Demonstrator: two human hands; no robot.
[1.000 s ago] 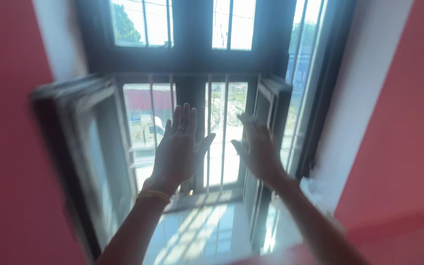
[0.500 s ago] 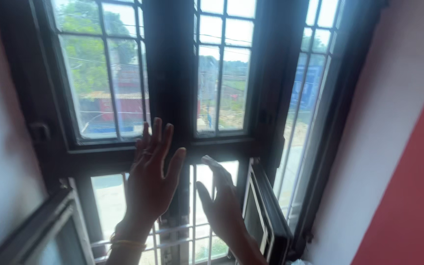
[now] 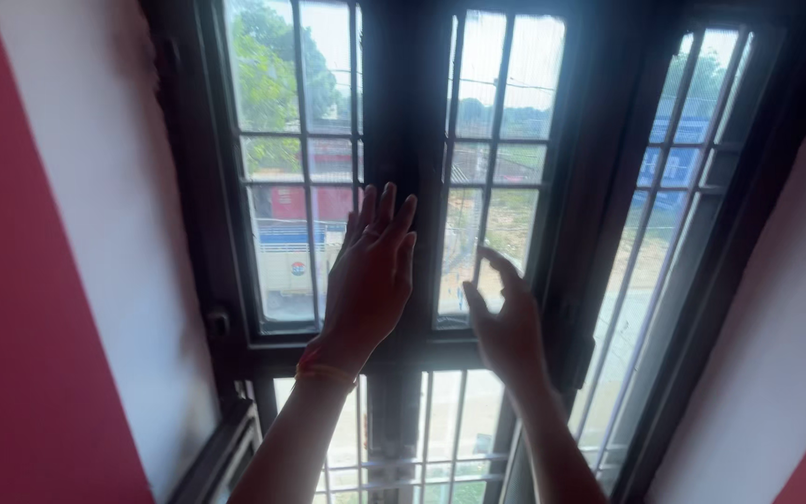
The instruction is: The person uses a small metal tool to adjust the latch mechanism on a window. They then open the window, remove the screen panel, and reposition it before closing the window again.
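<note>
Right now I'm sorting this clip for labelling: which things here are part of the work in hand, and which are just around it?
In hand:
left hand, raised open in front of the dark centre post
right hand, raised open by the upper window panes

Just around:
orange wristband
red and white wall
lower window grille
</note>
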